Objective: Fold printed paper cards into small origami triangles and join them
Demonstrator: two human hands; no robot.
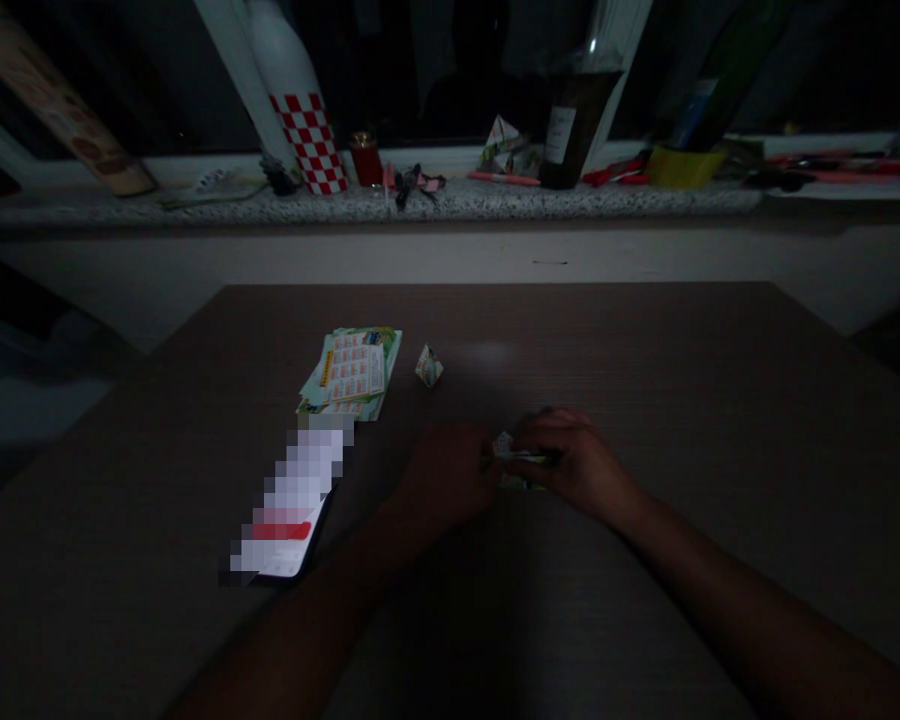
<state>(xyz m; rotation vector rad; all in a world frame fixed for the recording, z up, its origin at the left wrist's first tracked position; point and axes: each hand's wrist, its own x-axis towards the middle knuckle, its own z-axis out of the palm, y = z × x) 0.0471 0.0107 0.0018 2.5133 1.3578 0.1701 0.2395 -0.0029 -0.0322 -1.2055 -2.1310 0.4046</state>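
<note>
The scene is dim. My left hand (450, 475) and my right hand (574, 460) meet over the middle of a brown table (645, 350). Both are closed in a pinch on a small folded piece of printed paper (511, 455) held between them, just above the tabletop. A finished small folded paper figure (428, 365) sits on the table a little beyond my left hand. A stack of printed paper sheets (351, 372) lies to its left.
A phone with a lit screen (291, 505) lies left of my left forearm. A stone windowsill (390, 203) behind the table holds a red-and-white checked bottle (300, 110), a dark wine bottle (574, 120), a small red jar (365, 158), folded paper and pens.
</note>
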